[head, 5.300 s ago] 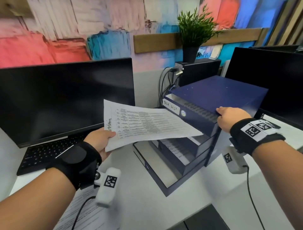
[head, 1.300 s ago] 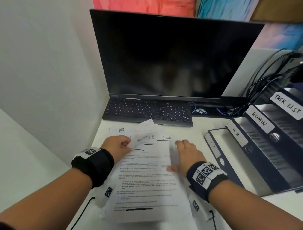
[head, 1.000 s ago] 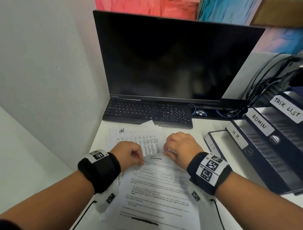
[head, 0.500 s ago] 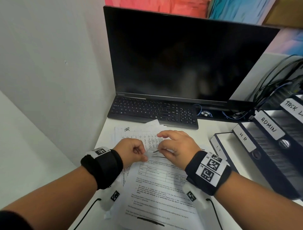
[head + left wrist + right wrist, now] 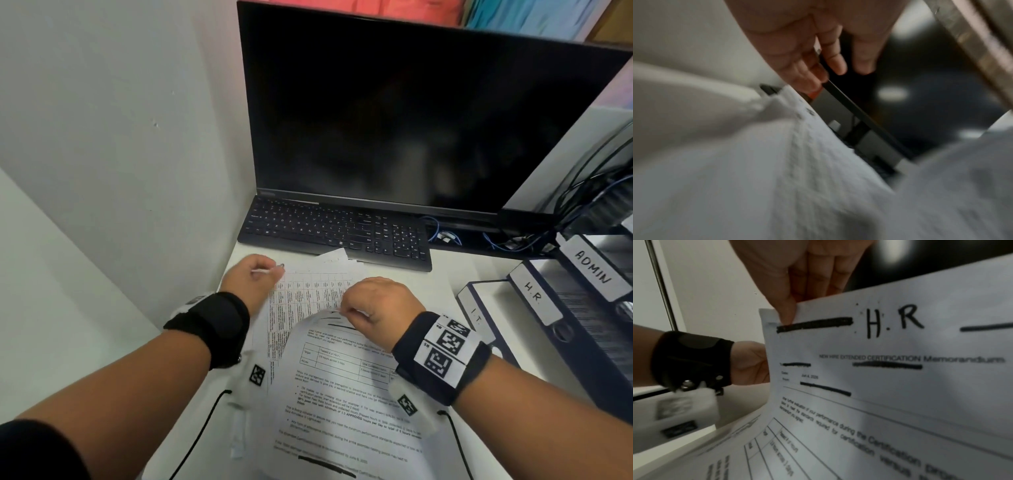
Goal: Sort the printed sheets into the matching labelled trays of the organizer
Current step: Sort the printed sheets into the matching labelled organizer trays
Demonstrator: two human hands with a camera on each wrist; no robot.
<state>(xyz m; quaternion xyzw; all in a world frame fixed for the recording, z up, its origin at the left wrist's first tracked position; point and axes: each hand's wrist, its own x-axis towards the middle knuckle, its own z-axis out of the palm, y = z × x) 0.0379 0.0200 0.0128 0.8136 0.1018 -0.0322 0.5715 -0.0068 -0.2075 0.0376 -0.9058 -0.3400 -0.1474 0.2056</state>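
Note:
My right hand (image 5: 346,310) pinches the top left corner of a printed sheet marked "H.R" (image 5: 892,369) and holds that edge curled up off the desk; the sheet's lower part (image 5: 346,387) lies in front of me. Under it lies a sheet with a printed table (image 5: 308,294). My left hand (image 5: 270,270) hovers at the far left of the pile with curled fingers; a small pale sliver shows at its fingertips (image 5: 819,52), too blurred to name. The dark blue organizer (image 5: 582,342) stands at the right, its trays labelled H.R (image 5: 534,296), ADMIN (image 5: 592,270) and I.T. (image 5: 478,313).
A black monitor (image 5: 411,120) and keyboard (image 5: 335,233) stand right behind the papers. A white wall (image 5: 102,137) closes the left side. Cables (image 5: 582,205) hang behind the organizer.
Both hands were pinching together at the H.R sheet's top corner. My left hand has since pulled away to the left, and my right hand alone holds the corner up.

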